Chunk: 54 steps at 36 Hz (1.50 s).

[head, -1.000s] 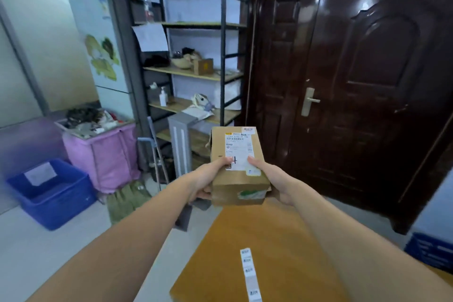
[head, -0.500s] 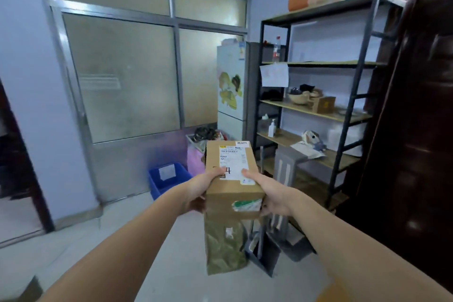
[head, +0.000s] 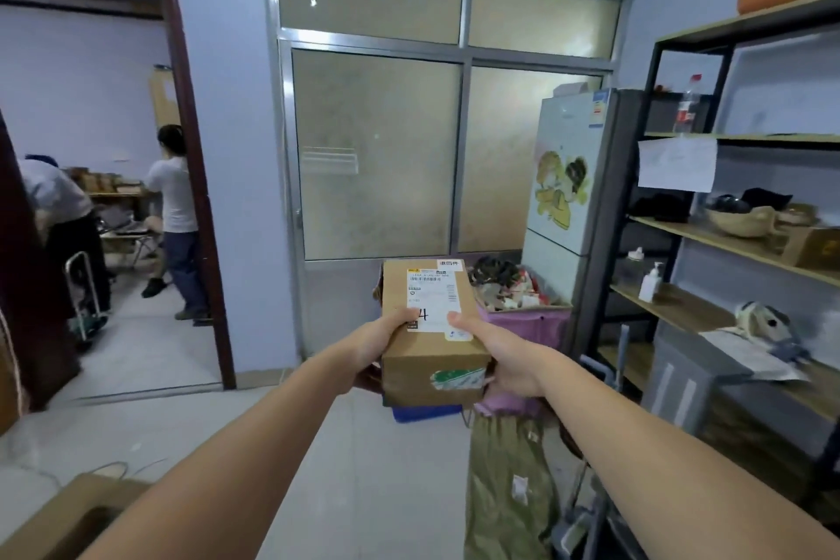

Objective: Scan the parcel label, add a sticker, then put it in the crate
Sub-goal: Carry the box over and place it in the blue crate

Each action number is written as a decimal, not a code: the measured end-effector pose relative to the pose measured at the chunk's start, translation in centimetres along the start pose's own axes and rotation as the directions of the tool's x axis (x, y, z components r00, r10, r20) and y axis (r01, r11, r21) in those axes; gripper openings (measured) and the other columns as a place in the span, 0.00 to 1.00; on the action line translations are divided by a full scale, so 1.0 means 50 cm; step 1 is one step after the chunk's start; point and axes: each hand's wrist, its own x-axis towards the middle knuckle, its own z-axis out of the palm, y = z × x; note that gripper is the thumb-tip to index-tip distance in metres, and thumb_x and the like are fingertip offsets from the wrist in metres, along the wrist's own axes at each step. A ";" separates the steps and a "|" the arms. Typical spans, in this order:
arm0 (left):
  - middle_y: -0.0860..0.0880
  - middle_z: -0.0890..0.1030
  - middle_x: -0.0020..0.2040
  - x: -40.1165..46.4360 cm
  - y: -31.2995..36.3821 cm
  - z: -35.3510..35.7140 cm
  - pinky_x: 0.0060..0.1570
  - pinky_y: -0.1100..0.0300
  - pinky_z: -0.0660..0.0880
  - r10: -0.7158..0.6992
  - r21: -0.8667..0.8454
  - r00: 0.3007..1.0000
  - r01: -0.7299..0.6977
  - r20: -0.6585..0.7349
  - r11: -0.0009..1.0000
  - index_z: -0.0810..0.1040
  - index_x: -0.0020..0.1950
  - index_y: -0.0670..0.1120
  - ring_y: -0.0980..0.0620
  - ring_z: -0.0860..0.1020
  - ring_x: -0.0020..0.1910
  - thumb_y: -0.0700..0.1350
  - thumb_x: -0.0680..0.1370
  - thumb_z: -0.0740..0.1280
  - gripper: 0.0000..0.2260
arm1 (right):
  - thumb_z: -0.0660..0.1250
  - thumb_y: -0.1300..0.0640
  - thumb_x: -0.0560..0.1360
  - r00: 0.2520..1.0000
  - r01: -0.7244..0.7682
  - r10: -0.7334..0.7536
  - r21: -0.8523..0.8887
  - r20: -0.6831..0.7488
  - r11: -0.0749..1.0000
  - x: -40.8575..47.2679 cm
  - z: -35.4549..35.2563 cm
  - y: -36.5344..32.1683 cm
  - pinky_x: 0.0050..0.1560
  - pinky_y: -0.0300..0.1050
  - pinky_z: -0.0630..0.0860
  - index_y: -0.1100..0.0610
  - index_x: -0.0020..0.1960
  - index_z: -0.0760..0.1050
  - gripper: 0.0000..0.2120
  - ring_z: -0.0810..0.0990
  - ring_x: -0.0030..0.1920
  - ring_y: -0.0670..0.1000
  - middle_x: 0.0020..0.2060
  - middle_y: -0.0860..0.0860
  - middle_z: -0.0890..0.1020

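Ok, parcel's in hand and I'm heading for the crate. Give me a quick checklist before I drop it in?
1. Both-hand grip: ok, left hand and right hand clamp the parcel from each side.
2. Label facing up: ok.
3. Sticker added: cannot tell.
4. Blue crate in sight: not ok, mostly hidden behind the parcel.
5. Floor path: not ok, a green bag lies close by.

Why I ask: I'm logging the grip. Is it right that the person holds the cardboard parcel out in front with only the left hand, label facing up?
Not quite: the head view shows both hands on the parcel, the left hand on its left side and the right hand on its right, thumbs on top. The white label does face up.
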 end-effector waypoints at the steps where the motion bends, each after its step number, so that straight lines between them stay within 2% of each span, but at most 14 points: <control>1: 0.43 0.86 0.54 0.012 0.002 -0.007 0.43 0.54 0.83 -0.001 -0.006 1.000 0.001 -0.009 1.000 0.81 0.61 0.50 0.45 0.86 0.49 0.71 0.76 0.64 0.28 | 0.72 0.32 0.68 1.000 0.002 -0.002 -0.004 0.004 1.000 0.023 -0.002 -0.008 0.70 0.66 0.72 0.49 0.68 0.74 0.34 0.82 0.62 0.61 0.58 0.57 0.86; 10: 0.43 0.86 0.55 0.157 -0.004 -0.122 0.48 0.53 0.83 -0.061 -0.046 0.995 0.058 -0.073 0.997 0.79 0.58 0.51 0.44 0.86 0.52 0.71 0.76 0.64 0.26 | 0.69 0.33 0.72 0.998 -0.024 0.026 -0.046 0.061 0.999 0.244 0.029 -0.065 0.65 0.65 0.76 0.48 0.65 0.74 0.28 0.82 0.61 0.60 0.59 0.57 0.85; 15: 0.43 0.86 0.52 0.257 -0.003 -0.202 0.48 0.53 0.82 -0.065 -0.054 0.993 0.060 -0.100 0.997 0.79 0.56 0.51 0.44 0.85 0.49 0.69 0.78 0.64 0.23 | 0.73 0.30 0.66 0.996 -0.030 0.036 -0.086 0.077 0.996 0.389 0.054 -0.099 0.65 0.66 0.76 0.48 0.68 0.74 0.36 0.82 0.61 0.61 0.58 0.58 0.85; 19: 0.43 0.87 0.52 0.354 0.016 -0.267 0.49 0.52 0.83 -0.076 -0.053 0.992 0.071 -0.097 0.996 0.80 0.57 0.50 0.44 0.86 0.50 0.69 0.76 0.65 0.24 | 0.73 0.29 0.65 0.997 -0.019 0.026 -0.096 0.069 0.995 0.494 0.061 -0.142 0.63 0.66 0.78 0.48 0.68 0.75 0.37 0.83 0.60 0.61 0.58 0.57 0.86; 26: 0.43 0.87 0.50 0.532 0.071 -0.322 0.46 0.53 0.83 -0.040 -0.034 0.997 0.038 -0.060 0.999 0.82 0.58 0.50 0.44 0.86 0.47 0.69 0.75 0.66 0.26 | 0.70 0.30 0.69 0.999 -0.009 0.013 -0.081 0.044 0.997 0.630 0.019 -0.214 0.65 0.67 0.76 0.48 0.64 0.77 0.30 0.81 0.61 0.63 0.60 0.58 0.84; 32: 0.43 0.88 0.52 0.713 0.102 -0.342 0.53 0.49 0.84 -0.036 -0.033 0.999 0.035 -0.029 0.999 0.81 0.61 0.50 0.43 0.86 0.50 0.71 0.74 0.67 0.28 | 0.69 0.30 0.70 1.000 -0.011 0.013 -0.114 0.017 0.993 0.774 -0.047 -0.256 0.66 0.66 0.76 0.48 0.64 0.76 0.30 0.81 0.62 0.62 0.60 0.58 0.84; 38: 0.42 0.87 0.52 0.882 0.131 -0.374 0.52 0.50 0.83 -0.046 -0.050 0.998 0.044 -0.036 0.998 0.81 0.62 0.50 0.43 0.86 0.50 0.73 0.72 0.67 0.31 | 0.68 0.29 0.69 0.999 -0.014 0.019 -0.139 0.032 0.990 0.934 -0.099 -0.299 0.66 0.66 0.76 0.47 0.65 0.76 0.31 0.81 0.62 0.61 0.60 0.57 0.85; 46: 0.42 0.87 0.51 1.064 0.161 -0.434 0.47 0.52 0.83 -0.067 -0.072 0.996 0.062 -0.061 0.996 0.81 0.61 0.50 0.44 0.86 0.49 0.72 0.75 0.65 0.29 | 0.67 0.30 0.72 0.996 -0.032 0.046 -0.165 0.081 0.986 1.140 -0.137 -0.364 0.66 0.64 0.76 0.47 0.66 0.75 0.30 0.81 0.61 0.61 0.59 0.57 0.85; 51: 0.42 0.87 0.53 1.185 0.151 -0.495 0.52 0.50 0.83 -0.104 -0.077 0.993 0.099 -0.056 0.992 0.81 0.62 0.50 0.43 0.86 0.52 0.73 0.75 0.64 0.29 | 0.65 0.31 0.75 0.992 -0.045 0.064 -0.171 0.112 0.984 1.280 -0.132 -0.392 0.66 0.64 0.76 0.47 0.65 0.76 0.26 0.81 0.62 0.60 0.58 0.57 0.85; 54: 0.42 0.86 0.54 1.262 0.145 -0.549 0.56 0.49 0.83 -0.109 -0.075 0.991 0.103 -0.072 0.992 0.81 0.61 0.50 0.43 0.85 0.53 0.72 0.75 0.64 0.29 | 0.65 0.31 0.74 0.991 -0.053 0.075 -0.187 0.113 0.981 1.375 -0.114 -0.415 0.65 0.63 0.77 0.48 0.66 0.76 0.28 0.82 0.60 0.60 0.58 0.57 0.86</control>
